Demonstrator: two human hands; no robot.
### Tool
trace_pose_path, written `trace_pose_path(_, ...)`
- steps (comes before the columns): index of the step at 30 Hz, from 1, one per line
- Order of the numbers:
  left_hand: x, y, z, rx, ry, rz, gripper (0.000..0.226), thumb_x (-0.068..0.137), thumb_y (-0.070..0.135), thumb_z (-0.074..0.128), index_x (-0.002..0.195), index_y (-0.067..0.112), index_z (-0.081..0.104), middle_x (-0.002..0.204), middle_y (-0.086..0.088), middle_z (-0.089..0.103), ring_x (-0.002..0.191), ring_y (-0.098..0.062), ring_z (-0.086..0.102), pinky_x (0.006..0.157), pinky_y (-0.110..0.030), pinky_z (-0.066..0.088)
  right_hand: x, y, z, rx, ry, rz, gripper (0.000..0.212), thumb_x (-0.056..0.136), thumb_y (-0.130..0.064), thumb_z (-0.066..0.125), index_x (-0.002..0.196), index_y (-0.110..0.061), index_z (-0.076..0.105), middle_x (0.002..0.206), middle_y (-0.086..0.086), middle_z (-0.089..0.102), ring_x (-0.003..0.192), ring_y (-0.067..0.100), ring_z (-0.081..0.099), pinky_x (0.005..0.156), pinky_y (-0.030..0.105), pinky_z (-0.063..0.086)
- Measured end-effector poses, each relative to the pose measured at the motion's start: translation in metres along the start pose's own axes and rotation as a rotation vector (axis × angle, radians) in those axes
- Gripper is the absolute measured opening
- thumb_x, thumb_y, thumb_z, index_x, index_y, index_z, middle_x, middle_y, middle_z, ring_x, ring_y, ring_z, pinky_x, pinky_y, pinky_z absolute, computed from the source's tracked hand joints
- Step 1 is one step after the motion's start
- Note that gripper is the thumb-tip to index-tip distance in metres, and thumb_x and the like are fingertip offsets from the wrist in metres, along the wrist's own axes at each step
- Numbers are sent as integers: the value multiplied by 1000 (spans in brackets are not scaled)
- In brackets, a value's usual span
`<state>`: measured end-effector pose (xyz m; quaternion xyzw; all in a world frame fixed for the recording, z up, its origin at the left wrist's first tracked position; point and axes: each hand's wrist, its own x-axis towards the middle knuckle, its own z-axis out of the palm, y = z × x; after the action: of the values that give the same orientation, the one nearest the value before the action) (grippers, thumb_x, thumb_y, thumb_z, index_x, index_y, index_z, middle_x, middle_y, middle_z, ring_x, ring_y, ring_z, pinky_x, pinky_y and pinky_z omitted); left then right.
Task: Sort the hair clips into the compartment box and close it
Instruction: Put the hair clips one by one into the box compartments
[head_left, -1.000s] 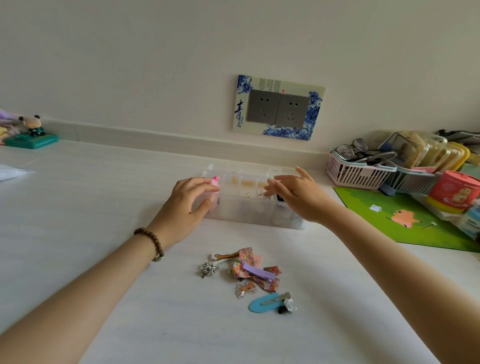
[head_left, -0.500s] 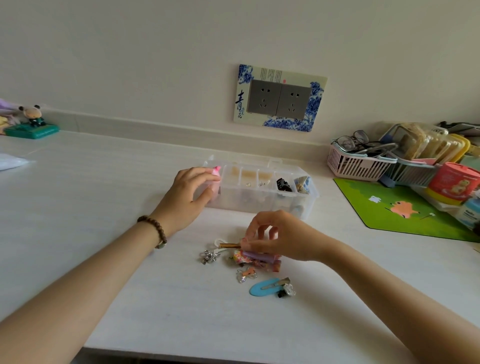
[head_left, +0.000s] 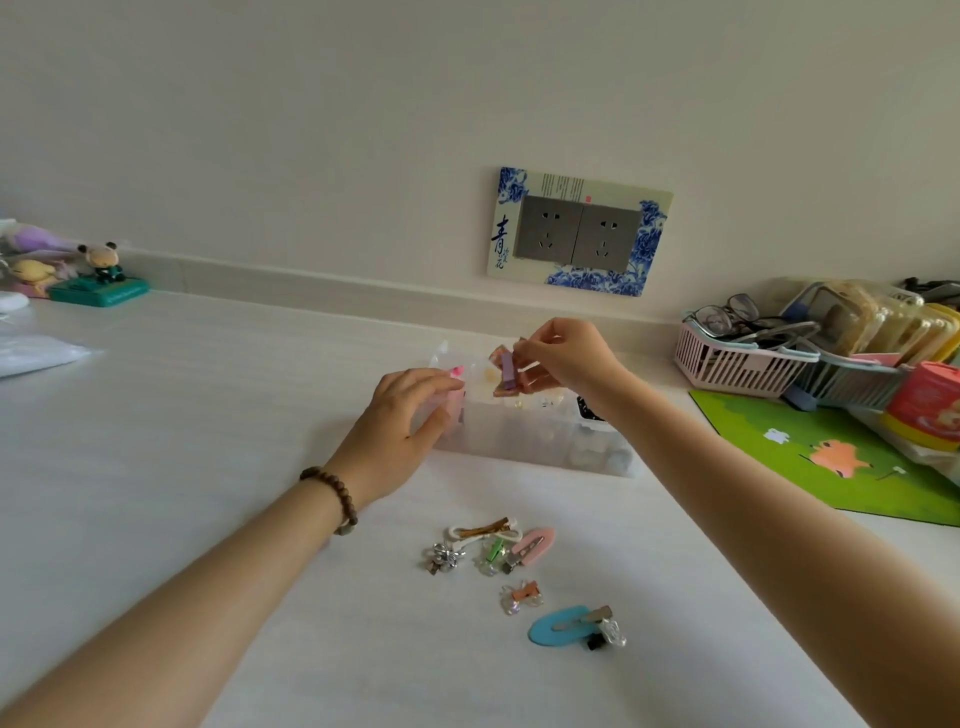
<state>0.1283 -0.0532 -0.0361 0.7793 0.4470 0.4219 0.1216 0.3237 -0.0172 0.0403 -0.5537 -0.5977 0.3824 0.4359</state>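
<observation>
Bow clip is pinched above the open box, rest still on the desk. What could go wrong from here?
1. The right hand holds the bow clip only by fingertip pinch above the compartment box; it could slip into the wrong cell or onto the white desk.
2. The left hand steadies just one end of the box; a push could slide it.
3. The right forearm hangs over the loose clips; the blue clip might get swept off.

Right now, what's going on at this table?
A person is sorting hair clips into a clear compartment box. The left hand steadies the box's left end, while the right hand holds a floral bow clip above the open compartments. Several clips still lie on the table, among them a pink clip and a blue clip.
</observation>
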Motion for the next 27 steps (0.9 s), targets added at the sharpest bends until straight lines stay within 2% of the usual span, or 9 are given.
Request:
trace_pose_path(3,-1,1,-1,-16,-32,11,35,94,29,40,128,30,47,130,10,46,121,-6,30,100,-15,20,13,4,12,-69,-17,54,12,85,-7,63,80,-3,53,76,14,67,52,18,65,50,25,58)
trace_pose_path(6,-1,2,1,-12,-56,8,42,90,45,32,128,35,46,132,11,44,124,-5,26,104,-19,19,19,6,16,-125,-25,27,18,85,-18,65,83,-5,53,71,9,67,49,14,63,44,23,54)
trace_pose_path(9,1,0,4,7,-65,-17,54,84,55,24,126,32,49,135,12,41,127,-6,22,107,-27,21,19,6,17,-260,-36,-46,26,87,-35,60,85,-10,54,69,1,69,50,10,63,39,19,45)
trace_pose_path(13,2,-3,5,33,-55,-12,57,84,56,23,127,29,49,137,14,40,127,-5,21,107,-28,21,8,6,12,-348,-31,-225,16,89,-30,57,81,-17,58,77,0,71,56,10,62,42,17,44)
trace_pose_path(15,1,-3,5,33,-54,-8,53,86,53,25,126,28,50,135,15,40,127,-5,21,107,-27,20,-1,10,8,-433,-30,-338,17,90,-32,55,86,-19,65,84,-1,72,68,12,64,55,21,47)
trace_pose_path(17,2,-3,5,34,-44,-4,46,90,47,29,124,27,52,131,17,39,126,-7,21,107,-27,20,-9,14,6,-674,-34,-474,34,94,-40,44,93,-20,71,90,-2,71,81,15,62,72,28,44)
trace_pose_path(22,0,-1,6,30,-28,-3,52,86,52,26,123,28,53,133,13,42,126,-6,22,105,-24,18,-1,16,14,-1100,-239,-517,64,98,-46,12,94,-22,72,103,-3,69,120,14,48,115,37,8)
trace_pose_path(24,-1,1,6,40,-23,6,52,86,51,26,123,27,53,133,13,42,125,-5,23,106,-23,19,6,19,18,-1098,-284,-468,65,98,-45,10,95,-22,71,103,-1,69,122,13,47,117,42,-1)
trace_pose_path(27,-3,1,5,41,-32,15,49,88,49,27,124,26,52,135,14,41,127,-5,23,108,-25,20,2,20,16,-938,-302,-424,58,100,-41,15,98,-19,68,105,-3,68,121,14,48,118,42,0)
